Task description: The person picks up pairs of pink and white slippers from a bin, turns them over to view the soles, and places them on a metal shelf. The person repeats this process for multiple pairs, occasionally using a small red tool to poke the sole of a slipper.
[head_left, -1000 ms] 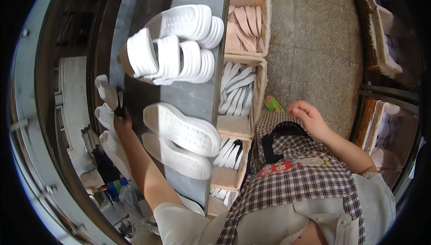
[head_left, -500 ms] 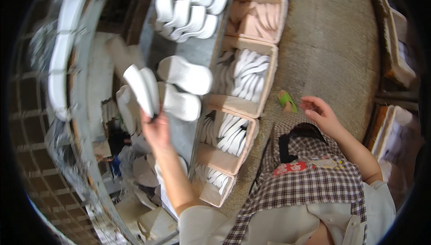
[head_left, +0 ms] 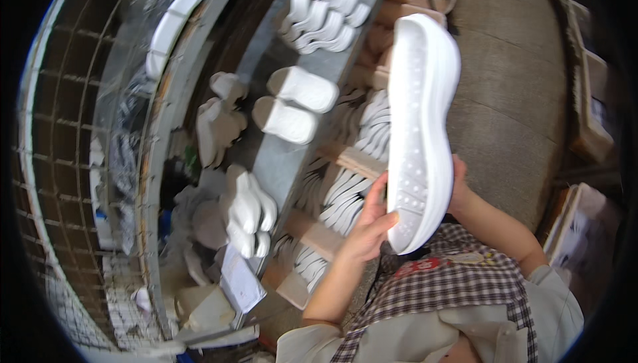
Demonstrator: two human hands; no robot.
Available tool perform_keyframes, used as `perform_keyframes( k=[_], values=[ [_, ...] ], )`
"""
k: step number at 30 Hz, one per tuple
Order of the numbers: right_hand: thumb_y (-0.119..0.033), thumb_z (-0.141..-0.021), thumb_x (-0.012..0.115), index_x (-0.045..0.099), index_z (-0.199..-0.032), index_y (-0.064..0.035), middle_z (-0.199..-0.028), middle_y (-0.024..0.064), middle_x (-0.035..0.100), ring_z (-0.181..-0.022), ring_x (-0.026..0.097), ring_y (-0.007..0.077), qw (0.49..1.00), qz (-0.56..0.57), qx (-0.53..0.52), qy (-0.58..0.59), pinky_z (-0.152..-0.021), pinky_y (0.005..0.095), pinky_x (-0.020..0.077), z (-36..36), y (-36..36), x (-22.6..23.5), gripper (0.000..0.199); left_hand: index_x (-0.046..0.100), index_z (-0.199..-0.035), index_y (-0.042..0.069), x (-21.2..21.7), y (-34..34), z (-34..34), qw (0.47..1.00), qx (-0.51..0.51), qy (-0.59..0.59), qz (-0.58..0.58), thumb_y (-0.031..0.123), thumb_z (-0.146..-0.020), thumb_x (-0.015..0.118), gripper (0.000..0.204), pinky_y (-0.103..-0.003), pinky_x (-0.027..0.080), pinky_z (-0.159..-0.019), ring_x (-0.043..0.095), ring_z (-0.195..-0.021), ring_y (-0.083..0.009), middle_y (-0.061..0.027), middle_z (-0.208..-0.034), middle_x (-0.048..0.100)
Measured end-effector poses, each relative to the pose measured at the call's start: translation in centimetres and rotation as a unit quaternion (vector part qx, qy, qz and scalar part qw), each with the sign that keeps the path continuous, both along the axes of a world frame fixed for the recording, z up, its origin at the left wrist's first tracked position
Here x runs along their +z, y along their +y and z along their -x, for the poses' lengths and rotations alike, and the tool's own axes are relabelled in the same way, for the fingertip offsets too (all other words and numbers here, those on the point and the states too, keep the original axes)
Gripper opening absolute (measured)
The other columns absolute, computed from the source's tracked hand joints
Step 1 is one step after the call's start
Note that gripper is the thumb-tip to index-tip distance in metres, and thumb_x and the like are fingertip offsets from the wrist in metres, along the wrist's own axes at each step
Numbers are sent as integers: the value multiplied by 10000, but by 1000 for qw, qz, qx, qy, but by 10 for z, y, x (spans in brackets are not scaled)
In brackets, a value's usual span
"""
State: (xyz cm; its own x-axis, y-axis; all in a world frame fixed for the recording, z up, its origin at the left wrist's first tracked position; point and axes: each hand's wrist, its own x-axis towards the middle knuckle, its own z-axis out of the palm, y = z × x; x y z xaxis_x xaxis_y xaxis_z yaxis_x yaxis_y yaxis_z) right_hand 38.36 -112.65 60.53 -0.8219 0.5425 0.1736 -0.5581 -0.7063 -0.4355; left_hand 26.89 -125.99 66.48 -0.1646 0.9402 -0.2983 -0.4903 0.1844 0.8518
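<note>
A thick white shoe sole (head_left: 417, 130) stands upright in front of me, its dimpled inner face turned partly left. My left hand (head_left: 367, 231) grips its lower left edge, thumb on the face and fingers along the side. On the opposite edge my right hand (head_left: 459, 187) holds the sole, with most of its fingers hidden behind it. Left of the sole, a pair of white soles (head_left: 302, 90) lies on a grey metal shelf (head_left: 272, 157). Farther back are several wavy white soles (head_left: 325, 27), and nearer, a cluster of white soles (head_left: 249, 207).
Pinkish bins (head_left: 319, 233) filled with white soles line the shelf's right side. A wire mesh rack (head_left: 73, 150) rises at the left. Concrete floor (head_left: 505, 110) runs to the right, with more bins (head_left: 591, 123) along the far right edge.
My left hand has carried the white sole from above the shelf rightward, in front of my body. My right hand, free before, has come to its right edge. The view has shifted.
</note>
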Motion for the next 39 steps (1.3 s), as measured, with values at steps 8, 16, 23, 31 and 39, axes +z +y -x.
perform_keyframes(
  k=[8, 16, 23, 31, 39],
  values=[
    [-416, -886, 385, 529, -1180, 7, -1059, 138, 625, -916, 627, 208, 978, 169, 19, -120, -830, 341, 513, -11, -10, 25, 534, 339, -1347, -23, 0, 51, 41, 964, 38, 264, -15, 84, -872, 585, 546, -211, 456, -734, 493, -761, -77, -13, -906, 515],
    [-526, -893, 355, 533, -1223, -56, -1123, 105, 612, -977, 607, 231, 951, 236, 78, -185, -839, 382, 503, 4, -23, 8, 602, 429, -1261, -74, -44, 61, 50, 995, -3, 86, 51, 91, -909, 508, 397, -170, 401, -482, 559, -624, -47, -63, -908, 635],
    [-687, -811, 338, 317, -1405, -155, -1441, 163, 283, -1308, 262, 408, 910, 298, 139, -251, -982, 674, 192, -10, -29, -25, 797, 432, -1210, -128, -71, 50, 52, 993, 68, -10, 96, 31, -866, 516, 388, -316, 500, -839, 615, -972, -221, -181, -1099, 592],
    [-686, -819, 335, 292, -1396, -187, -1412, 161, 271, -1288, 266, 392, 894, 344, 122, -260, -955, 674, 251, -16, -26, -30, 763, 498, -1120, -47, -86, 36, 40, 978, 119, -29, 168, 41, -858, 554, 282, -276, 533, -692, 648, -819, -181, -122, -987, 635],
    [-700, -814, 327, 280, -1401, -170, -1401, 189, 276, -1272, 284, 405, 887, 356, 144, -256, -966, 652, 263, -21, -26, -22, 792, 517, -1072, -33, -93, 31, 37, 985, 89, -77, 127, 48, -865, 542, 223, -251, 523, -641, 634, -736, -137, -85, -909, 639]
  ],
)
